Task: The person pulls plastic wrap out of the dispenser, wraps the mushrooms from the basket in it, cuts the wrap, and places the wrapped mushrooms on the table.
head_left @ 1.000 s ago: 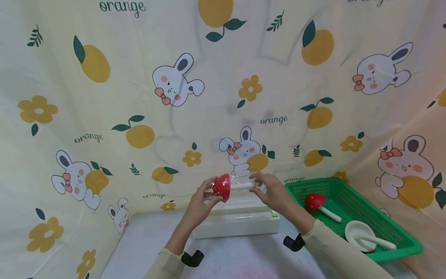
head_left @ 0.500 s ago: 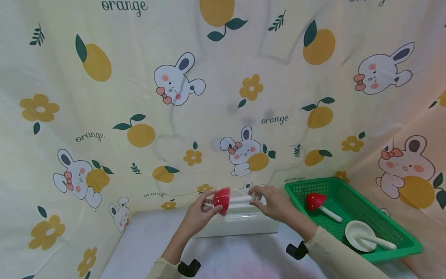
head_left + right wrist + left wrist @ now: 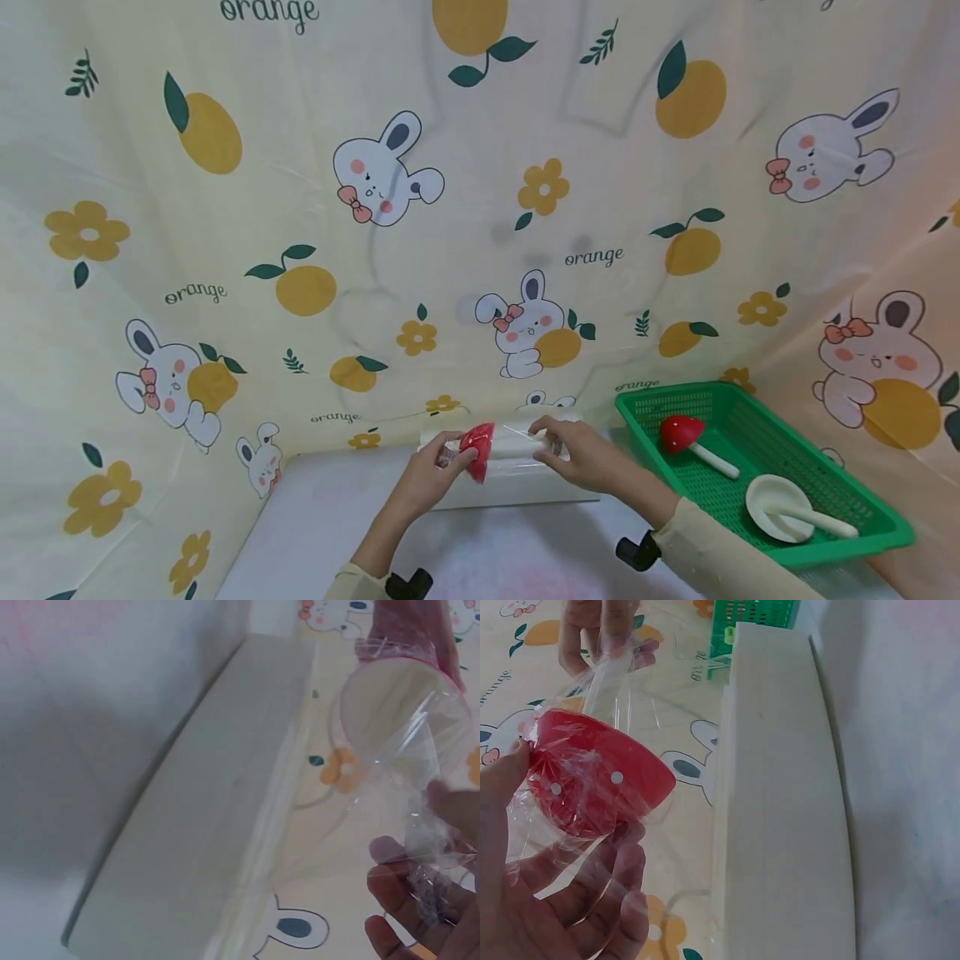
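Note:
A red mushroom-shaped ladle [image 3: 477, 452] with white dots and a pale handle lies sideways between my hands, wrapped in clear plastic film [image 3: 352, 817]. My left hand [image 3: 431, 477] grips the red bowl end from the left, thumb and fingers on either side of it in the left wrist view. At the handle end, my right hand [image 3: 583, 457] pinches the gathered film between thumb and fingers. In the right wrist view, the ladle's pale hollow [image 3: 390, 705] shows through the film. Close to the ladle stands a long white box [image 3: 517, 493], partly hidden behind the hands.
To the right, a green basket [image 3: 832, 487] holds another red mushroom ladle [image 3: 682, 435] and a ladle [image 3: 783, 510] with its pale inside up. A patterned cloth [image 3: 450, 250] hangs behind the pale tabletop [image 3: 337, 483].
Both hands have lowered with the wrapped ladle, bringing it in front of the white box's upper part. The ladle's bowl has tilted slightly. The basket and its contents stay put.

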Action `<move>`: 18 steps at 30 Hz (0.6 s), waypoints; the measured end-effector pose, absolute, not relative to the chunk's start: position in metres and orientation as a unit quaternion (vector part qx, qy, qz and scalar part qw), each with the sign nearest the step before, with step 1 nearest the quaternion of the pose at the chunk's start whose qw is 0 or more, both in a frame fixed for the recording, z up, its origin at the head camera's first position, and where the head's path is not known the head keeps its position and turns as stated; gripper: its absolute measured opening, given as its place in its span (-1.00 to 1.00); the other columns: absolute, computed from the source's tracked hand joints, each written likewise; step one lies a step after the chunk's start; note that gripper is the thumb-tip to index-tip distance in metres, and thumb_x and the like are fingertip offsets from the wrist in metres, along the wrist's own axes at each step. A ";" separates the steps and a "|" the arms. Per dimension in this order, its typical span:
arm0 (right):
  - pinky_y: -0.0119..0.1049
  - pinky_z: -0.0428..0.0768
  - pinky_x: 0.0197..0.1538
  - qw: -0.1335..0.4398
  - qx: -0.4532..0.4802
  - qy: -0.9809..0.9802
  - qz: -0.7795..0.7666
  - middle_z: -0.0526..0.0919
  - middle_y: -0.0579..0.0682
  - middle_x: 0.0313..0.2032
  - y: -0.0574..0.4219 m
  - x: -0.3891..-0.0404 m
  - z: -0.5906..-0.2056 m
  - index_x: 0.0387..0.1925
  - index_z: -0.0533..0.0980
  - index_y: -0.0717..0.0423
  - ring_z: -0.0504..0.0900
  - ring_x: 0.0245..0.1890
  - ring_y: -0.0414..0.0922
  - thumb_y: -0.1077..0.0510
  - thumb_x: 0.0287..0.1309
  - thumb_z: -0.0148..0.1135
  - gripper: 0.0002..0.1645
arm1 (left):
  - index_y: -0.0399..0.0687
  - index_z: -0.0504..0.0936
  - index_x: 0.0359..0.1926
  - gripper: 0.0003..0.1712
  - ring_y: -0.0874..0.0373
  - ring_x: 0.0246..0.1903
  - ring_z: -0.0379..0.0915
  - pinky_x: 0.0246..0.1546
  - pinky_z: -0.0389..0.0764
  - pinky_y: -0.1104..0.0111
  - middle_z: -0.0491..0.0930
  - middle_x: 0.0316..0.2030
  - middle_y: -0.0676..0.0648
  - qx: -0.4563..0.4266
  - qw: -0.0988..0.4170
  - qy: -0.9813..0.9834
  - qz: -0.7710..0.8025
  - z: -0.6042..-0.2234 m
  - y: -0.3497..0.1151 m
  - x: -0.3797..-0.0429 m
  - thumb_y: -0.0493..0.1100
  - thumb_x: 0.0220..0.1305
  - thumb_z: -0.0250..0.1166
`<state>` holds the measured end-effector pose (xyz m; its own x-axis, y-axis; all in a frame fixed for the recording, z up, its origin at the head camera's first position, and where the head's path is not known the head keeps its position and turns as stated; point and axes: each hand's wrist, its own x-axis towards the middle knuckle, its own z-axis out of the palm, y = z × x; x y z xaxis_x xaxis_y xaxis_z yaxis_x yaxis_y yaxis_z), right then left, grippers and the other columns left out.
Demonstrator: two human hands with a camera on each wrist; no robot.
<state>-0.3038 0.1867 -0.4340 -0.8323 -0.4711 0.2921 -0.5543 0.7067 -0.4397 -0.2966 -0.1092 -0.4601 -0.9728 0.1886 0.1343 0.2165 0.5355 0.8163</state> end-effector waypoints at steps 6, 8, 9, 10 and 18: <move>-0.08 0.70 -0.09 0.067 0.263 -0.930 0.248 0.64 -0.16 -0.04 0.181 -0.304 -0.444 0.22 0.41 -0.27 0.54 -0.13 -0.14 -0.34 -0.08 0.51 -0.17 | 0.22 0.48 0.29 -0.23 0.02 -0.07 0.55 -0.15 0.65 0.11 0.64 -0.03 -0.04 -0.113 0.018 -0.882 -0.458 -0.467 -0.110 -0.298 0.51 0.21 0.16; -0.09 0.68 -0.07 0.068 0.259 -0.934 0.236 0.63 -0.17 -0.05 0.179 -0.305 -0.447 0.24 0.37 -0.28 0.52 -0.14 -0.13 -0.32 -0.11 0.54 -0.13 | 0.19 0.50 0.27 -0.26 0.01 -0.03 0.57 -0.13 0.65 0.07 0.65 0.00 -0.05 -0.118 0.028 -0.884 -0.451 -0.469 -0.111 -0.299 0.49 0.25 0.15; -0.11 0.68 -0.07 0.069 0.257 -0.936 0.231 0.63 -0.18 -0.07 0.178 -0.305 -0.448 0.24 0.36 -0.27 0.51 -0.15 -0.14 -0.30 -0.11 0.55 -0.12 | 0.18 0.51 0.26 -0.27 0.02 -0.05 0.58 -0.14 0.65 0.08 0.66 -0.02 -0.05 -0.119 0.030 -0.886 -0.448 -0.471 -0.111 -0.299 0.48 0.26 0.15; -0.13 0.68 -0.09 0.071 0.255 -0.937 0.228 0.63 -0.19 -0.11 0.178 -0.306 -0.450 0.23 0.34 -0.26 0.51 -0.18 -0.15 -0.27 -0.09 0.56 -0.13 | 0.16 0.52 0.25 -0.28 0.03 -0.08 0.59 -0.17 0.64 0.10 0.67 -0.06 -0.05 -0.121 0.033 -0.887 -0.445 -0.472 -0.112 -0.300 0.47 0.28 0.14; -0.20 0.56 -0.13 0.129 0.267 -0.936 0.190 0.56 -0.30 -0.39 0.176 -0.308 -0.464 0.02 0.39 -0.21 0.47 -0.34 -0.25 -0.09 0.07 0.51 -0.44 | 0.10 0.55 0.20 -0.27 0.13 -0.16 0.56 -0.27 0.60 0.19 0.68 -0.12 0.00 -0.114 0.031 -0.896 -0.429 -0.480 -0.110 -0.303 0.49 0.32 0.05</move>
<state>-0.3076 0.1759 -0.4642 -0.8245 -0.4505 0.3423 -0.5484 0.7852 -0.2876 -0.3027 -0.1103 -0.4798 -0.9722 0.1766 0.1536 0.2304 0.6067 0.7608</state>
